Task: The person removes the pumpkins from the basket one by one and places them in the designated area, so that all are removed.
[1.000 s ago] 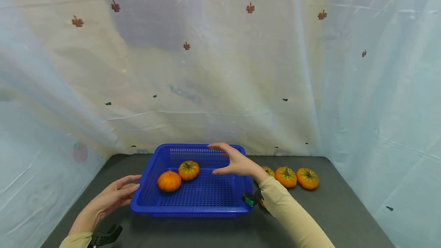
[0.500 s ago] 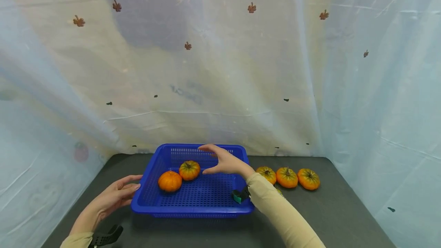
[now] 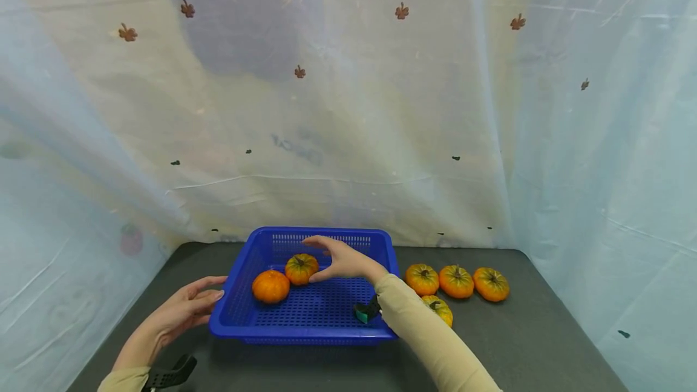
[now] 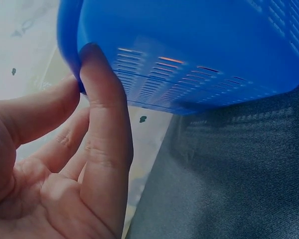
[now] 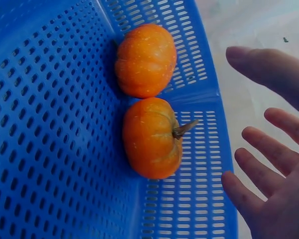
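Note:
A blue plastic basket (image 3: 310, 310) with slotted walls stands on the table, two small orange pumpkins inside. The plain orange pumpkin (image 3: 270, 287) touches the greenish-topped pumpkin (image 3: 301, 268), whose stem shows in the right wrist view. My left hand (image 3: 182, 310) pinches the basket's left rim; in the left wrist view the thumb and index finger of the hand (image 4: 99, 109) meet at this edge. My right hand (image 3: 344, 261) is over the basket, fingers spread, beside the greenish-topped pumpkin. Nothing lies between the thumb and fingers of the right hand (image 5: 274, 159) in the right wrist view.
Right of the basket, several pumpkins (image 3: 456, 281) sit on the dark table (image 3: 523, 331), one nearer pumpkin (image 3: 440, 310) partly behind the right sleeve (image 3: 425, 331). A pale printed curtain (image 3: 348, 138) hangs behind and along both sides.
My right hand has moved left and slightly down over the basket, toward the greenish-topped pumpkin. Its arm uncovers more of the pumpkins on the right. The left hand stays at the rim.

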The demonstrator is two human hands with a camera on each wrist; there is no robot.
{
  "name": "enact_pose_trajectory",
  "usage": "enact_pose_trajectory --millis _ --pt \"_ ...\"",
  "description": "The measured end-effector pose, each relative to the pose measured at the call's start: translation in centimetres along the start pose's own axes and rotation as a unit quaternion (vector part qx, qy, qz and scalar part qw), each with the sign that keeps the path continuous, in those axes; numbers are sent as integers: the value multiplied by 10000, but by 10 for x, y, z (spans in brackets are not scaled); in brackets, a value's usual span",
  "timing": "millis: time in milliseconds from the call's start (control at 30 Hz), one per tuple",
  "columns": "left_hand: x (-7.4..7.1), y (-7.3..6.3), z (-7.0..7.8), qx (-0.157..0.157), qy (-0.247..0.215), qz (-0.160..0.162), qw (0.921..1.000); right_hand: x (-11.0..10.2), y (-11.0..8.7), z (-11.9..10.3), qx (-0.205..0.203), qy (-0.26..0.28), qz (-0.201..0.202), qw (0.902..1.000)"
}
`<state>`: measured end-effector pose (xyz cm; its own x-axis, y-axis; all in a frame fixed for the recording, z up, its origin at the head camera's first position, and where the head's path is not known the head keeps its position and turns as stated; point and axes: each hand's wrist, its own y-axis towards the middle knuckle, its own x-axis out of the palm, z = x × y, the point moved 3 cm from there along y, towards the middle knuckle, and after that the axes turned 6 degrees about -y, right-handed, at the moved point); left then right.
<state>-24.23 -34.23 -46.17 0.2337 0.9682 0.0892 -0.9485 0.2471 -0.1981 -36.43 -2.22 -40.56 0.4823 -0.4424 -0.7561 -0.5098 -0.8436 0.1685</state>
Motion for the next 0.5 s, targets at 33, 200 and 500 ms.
enact_pose_trajectory --millis 33,200,500 --pt "0 0 0 -1 -7 12 10000 2 2 1 19 -3 -12 10000" --pt "2 0 0 -22 -4 36 10000 10 8 5 173 -111 -198 9996" --pt "3 -1 2 8 -51 5 10000 17 13 5 487 -371 -361 9975"
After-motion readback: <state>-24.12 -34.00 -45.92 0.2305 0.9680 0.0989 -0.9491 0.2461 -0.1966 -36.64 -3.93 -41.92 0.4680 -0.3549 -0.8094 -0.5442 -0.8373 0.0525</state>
